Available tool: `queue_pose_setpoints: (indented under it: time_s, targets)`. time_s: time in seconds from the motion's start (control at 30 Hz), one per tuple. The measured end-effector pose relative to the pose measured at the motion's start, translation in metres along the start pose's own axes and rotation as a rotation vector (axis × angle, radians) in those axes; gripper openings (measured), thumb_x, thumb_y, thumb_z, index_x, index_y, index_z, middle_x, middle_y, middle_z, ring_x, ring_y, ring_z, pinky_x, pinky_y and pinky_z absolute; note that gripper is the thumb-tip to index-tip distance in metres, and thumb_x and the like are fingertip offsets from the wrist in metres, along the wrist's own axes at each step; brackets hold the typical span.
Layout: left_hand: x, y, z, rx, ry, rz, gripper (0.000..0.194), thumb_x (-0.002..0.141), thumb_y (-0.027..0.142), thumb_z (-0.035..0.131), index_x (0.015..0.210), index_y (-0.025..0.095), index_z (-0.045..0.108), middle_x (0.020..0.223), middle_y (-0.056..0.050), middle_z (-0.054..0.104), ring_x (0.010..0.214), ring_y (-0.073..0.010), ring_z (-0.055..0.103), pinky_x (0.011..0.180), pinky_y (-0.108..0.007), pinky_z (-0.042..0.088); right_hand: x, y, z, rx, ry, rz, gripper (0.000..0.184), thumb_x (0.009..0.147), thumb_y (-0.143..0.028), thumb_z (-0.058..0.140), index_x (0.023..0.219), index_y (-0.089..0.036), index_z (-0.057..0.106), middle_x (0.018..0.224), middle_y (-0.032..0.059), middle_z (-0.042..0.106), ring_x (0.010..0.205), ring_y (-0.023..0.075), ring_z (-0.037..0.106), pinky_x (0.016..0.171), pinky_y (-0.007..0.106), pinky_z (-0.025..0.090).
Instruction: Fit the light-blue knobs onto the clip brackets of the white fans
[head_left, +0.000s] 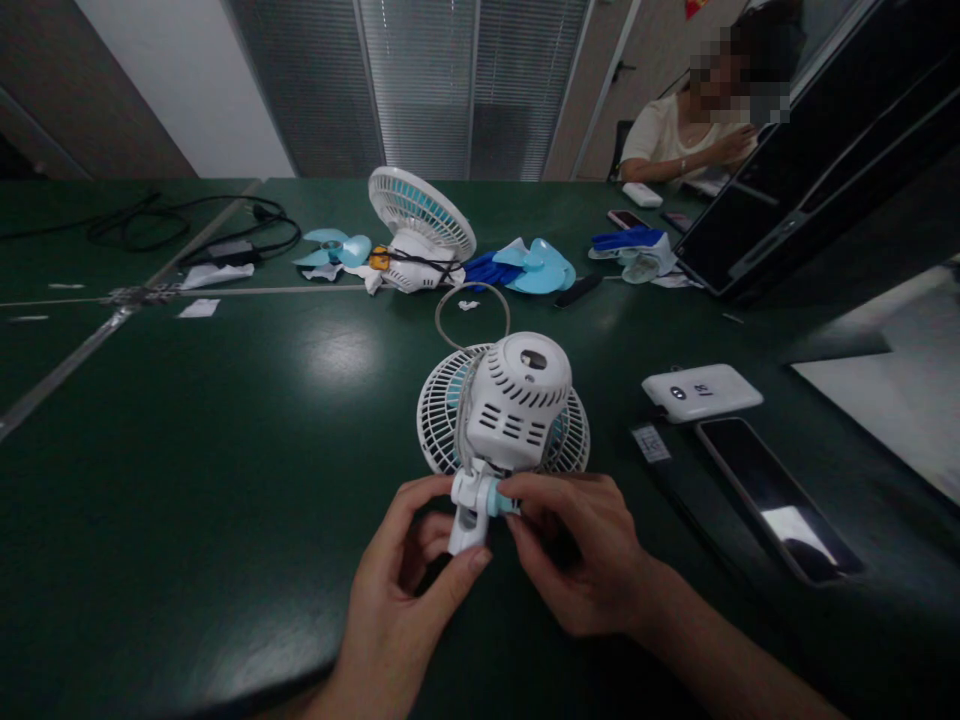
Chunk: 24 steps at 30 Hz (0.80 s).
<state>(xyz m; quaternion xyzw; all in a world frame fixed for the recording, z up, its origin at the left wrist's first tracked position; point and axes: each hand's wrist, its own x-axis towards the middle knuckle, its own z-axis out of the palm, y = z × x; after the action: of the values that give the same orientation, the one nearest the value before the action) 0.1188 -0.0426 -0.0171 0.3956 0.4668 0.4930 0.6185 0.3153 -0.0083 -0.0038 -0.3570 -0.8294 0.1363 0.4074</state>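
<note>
A small white fan [517,400] lies face down on the green table, its slotted motor housing upward and its round grille [439,420] beneath. At its near end sits a white clamp bracket [469,520]. My left hand [409,570] is closed around this bracket, thumb on its near end. On the bracket's right side is a light blue knob [496,498], pinched between the thumb and forefinger of my right hand [577,550]. A thin pale cable [472,287] loops behind the fan. The fan's front is hidden.
Behind stand a second fan [420,225], light blue fan blades [540,265], and blue-and-white gloves [637,250]. To the right lie a white power bank [701,392], a phone [780,500] and a black strap [682,490]. A person [690,130] sits at the far right.
</note>
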Motion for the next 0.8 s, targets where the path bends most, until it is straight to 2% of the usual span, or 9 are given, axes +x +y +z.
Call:
queue_pose_setpoints:
  time_s: [0.17, 0.37, 0.53, 0.8]
  targets:
    - [-0.0011, 0.0004, 0.0003, 0.001, -0.014, 0.002, 0.043, 0.084, 0.027, 0.082, 0.121, 0.025, 0.060, 0.096, 0.001, 0.073, 0.083, -0.0099, 0.069, 0.078, -0.017, 0.055, -0.0003, 0.0011, 0.0012, -0.005, -0.002, 0.003, 0.033, 0.087, -0.008, 0.055, 0.118, -0.019, 0.058, 0.072, -0.0043, 0.061, 0.054, 0.0094, 0.056, 0.060, 0.025, 0.049]
    - [-0.0015, 0.0002, -0.0012, 0.016, 0.002, 0.007, 0.044, 0.083, 0.028, 0.082, 0.121, 0.024, 0.060, 0.107, -0.002, 0.072, 0.085, -0.0111, 0.070, 0.082, -0.020, 0.057, 0.0002, 0.0016, 0.0000, -0.011, 0.003, -0.008, 0.030, 0.089, -0.009, 0.054, 0.117, -0.020, 0.058, 0.076, -0.0026, 0.065, 0.056, 0.0104, 0.059, 0.060, 0.026, 0.052]
    - [-0.0018, 0.0003, -0.0002, 0.017, -0.003, 0.012, 0.043, 0.083, 0.028, 0.082, 0.120, 0.025, 0.061, 0.104, -0.001, 0.073, 0.083, -0.0110, 0.070, 0.082, -0.020, 0.057, 0.0000, 0.0013, -0.0007, -0.024, 0.011, -0.001, 0.028, 0.089, -0.011, 0.055, 0.116, -0.019, 0.059, 0.075, -0.0032, 0.065, 0.055, 0.0098, 0.058, 0.061, 0.025, 0.053]
    - [-0.0015, 0.0011, -0.0014, 0.016, 0.009, 0.013, 0.042, 0.082, 0.027, 0.083, 0.119, 0.025, 0.062, 0.102, -0.001, 0.074, 0.083, -0.0119, 0.071, 0.080, -0.020, 0.058, 0.0007, 0.0018, 0.0002, -0.023, 0.013, 0.016, 0.026, 0.090, -0.013, 0.057, 0.115, -0.019, 0.059, 0.070, -0.0057, 0.062, 0.052, 0.0085, 0.057, 0.055, 0.024, 0.047]
